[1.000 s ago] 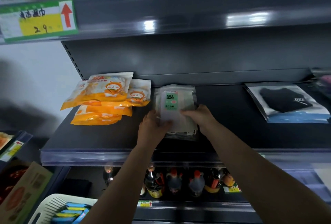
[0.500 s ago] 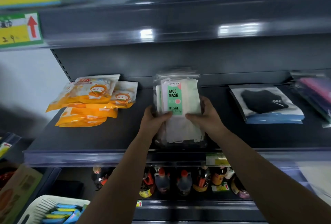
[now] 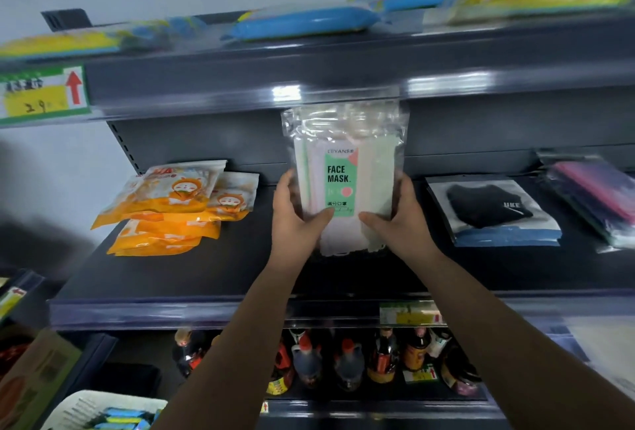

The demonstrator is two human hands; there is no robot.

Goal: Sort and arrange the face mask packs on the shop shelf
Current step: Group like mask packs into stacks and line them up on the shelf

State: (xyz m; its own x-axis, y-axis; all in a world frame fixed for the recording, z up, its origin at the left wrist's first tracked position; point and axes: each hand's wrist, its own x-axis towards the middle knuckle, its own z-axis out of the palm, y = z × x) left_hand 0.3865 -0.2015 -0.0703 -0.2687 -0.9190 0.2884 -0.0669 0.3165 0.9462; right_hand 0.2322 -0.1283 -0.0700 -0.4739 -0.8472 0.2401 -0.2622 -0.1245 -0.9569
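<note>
A stack of clear face mask packs (image 3: 343,161) with a green "FACE MASK" label stands upright over the middle of the dark shelf (image 3: 206,275). My left hand (image 3: 292,216) grips its lower left side and my right hand (image 3: 398,220) grips its lower right side. Orange face mask packs (image 3: 175,209) lie piled at the shelf's left. A black mask pack (image 3: 491,213) lies flat to the right, with a dark pack holding pink and purple masks (image 3: 598,199) at the far right.
The upper shelf (image 3: 240,86) holds blue and yellow packs (image 3: 302,22) and carries a green and yellow price tag (image 3: 43,94). Sauce bottles (image 3: 347,364) stand on the shelf below. A white basket (image 3: 99,409) with blue items sits at the bottom left, beside a cardboard box (image 3: 31,378).
Both hands have lifted the clear face mask packs from lying flat on the shelf to standing upright and higher. The camera view has tilted upward.
</note>
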